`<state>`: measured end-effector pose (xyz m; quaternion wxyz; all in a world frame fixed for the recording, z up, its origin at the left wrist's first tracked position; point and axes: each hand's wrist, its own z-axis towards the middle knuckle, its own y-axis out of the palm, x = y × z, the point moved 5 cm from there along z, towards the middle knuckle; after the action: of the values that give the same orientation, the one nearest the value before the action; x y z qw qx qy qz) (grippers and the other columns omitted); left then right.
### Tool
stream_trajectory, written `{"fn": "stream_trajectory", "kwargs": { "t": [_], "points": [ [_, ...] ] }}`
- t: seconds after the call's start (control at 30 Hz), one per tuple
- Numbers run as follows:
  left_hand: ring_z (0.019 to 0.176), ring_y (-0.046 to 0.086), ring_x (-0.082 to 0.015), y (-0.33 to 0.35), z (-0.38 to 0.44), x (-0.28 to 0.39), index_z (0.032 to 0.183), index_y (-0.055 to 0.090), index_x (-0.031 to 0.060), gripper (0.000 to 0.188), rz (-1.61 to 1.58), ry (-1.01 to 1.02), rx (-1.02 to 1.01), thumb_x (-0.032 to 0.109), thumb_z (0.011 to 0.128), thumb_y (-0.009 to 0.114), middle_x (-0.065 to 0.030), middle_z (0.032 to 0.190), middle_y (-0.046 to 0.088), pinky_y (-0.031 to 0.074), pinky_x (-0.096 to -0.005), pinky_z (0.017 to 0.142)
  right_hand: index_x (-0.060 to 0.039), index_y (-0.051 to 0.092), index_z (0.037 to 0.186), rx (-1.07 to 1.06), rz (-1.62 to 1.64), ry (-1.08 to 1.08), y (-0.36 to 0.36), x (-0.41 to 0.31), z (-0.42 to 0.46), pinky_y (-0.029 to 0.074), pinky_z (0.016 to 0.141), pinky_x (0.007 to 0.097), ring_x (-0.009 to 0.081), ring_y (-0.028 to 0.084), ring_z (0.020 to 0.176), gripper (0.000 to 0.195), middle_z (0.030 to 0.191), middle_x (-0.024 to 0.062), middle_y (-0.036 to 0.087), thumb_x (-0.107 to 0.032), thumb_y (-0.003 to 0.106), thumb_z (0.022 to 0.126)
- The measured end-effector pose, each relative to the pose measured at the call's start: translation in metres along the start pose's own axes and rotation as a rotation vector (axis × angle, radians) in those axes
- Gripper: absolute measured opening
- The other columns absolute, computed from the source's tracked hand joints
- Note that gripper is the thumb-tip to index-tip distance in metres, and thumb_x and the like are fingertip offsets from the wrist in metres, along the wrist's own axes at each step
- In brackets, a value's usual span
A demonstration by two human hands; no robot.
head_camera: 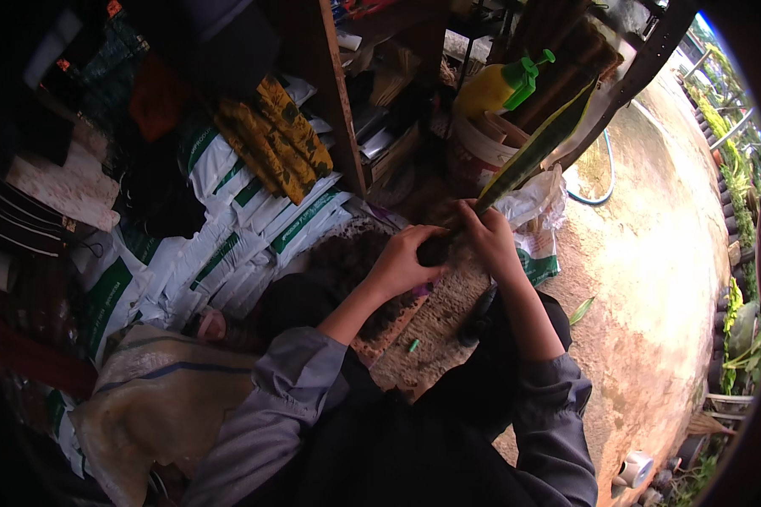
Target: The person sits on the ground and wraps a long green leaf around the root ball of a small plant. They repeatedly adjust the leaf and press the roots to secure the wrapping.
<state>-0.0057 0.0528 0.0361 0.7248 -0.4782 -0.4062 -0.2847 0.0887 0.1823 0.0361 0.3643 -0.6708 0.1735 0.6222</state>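
Note:
My left hand (pixel 408 263) is curled around a small dark pot or clump of soil (pixel 434 250); its dark colour leaves unclear which it is. Just to the right, my right hand (pixel 486 231) grips the base of a long snake plant leaf (pixel 533 152), green with yellow edges, which slants up to the right. Its lower end is hidden by my fingers and shadow. Below and left of my left hand lies a heap of dark soil (pixel 380 317) on a sheet or sack. A small green piece (pixel 413 345) rests on the rough concrete between my legs.
Stacked white and green plastic sacks (pixel 228 253) stand at the left, a patterned yellow cloth (pixel 279 139) on top. Ahead are a wooden shelf (pixel 345 101), a white bucket (pixel 475 146) and a yellow-green spray bottle (pixel 491 85). A crumpled plastic bag (pixel 539 209) lies right of my right hand.

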Motion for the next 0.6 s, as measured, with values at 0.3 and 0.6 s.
{"fn": "stream_trajectory", "kwargs": {
  "t": [0.3,0.6],
  "points": [
    [0.113,0.053,-0.0268,0.011,-0.001,0.000,0.122,0.049,0.0013,0.053,-0.071,0.036,-0.017,0.019,0.076,0.070,-0.0152,0.118,0.055,0.040,-0.0341,0.096,0.0017,0.063,0.103,0.024,0.012,0.067,-0.009,-0.017,-0.002,0.049,0.064,0.0286,0.0143,0.063,0.071,0.031,0.076,0.0089,0.066,-0.026,0.055,0.090],
    [0.118,0.048,-0.0253,0.017,-0.004,-0.007,0.127,0.041,-0.0030,0.051,-0.211,0.023,-0.121,0.013,0.083,0.061,-0.0157,0.120,0.050,0.038,-0.0327,0.097,-0.0009,0.064,0.105,0.004,-0.049,0.026,-0.011,-0.015,0.001,0.049,0.063,0.0285,0.0136,0.063,0.068,0.029,0.076,0.0086,0.066,-0.024,0.057,0.089]
  ]
}}
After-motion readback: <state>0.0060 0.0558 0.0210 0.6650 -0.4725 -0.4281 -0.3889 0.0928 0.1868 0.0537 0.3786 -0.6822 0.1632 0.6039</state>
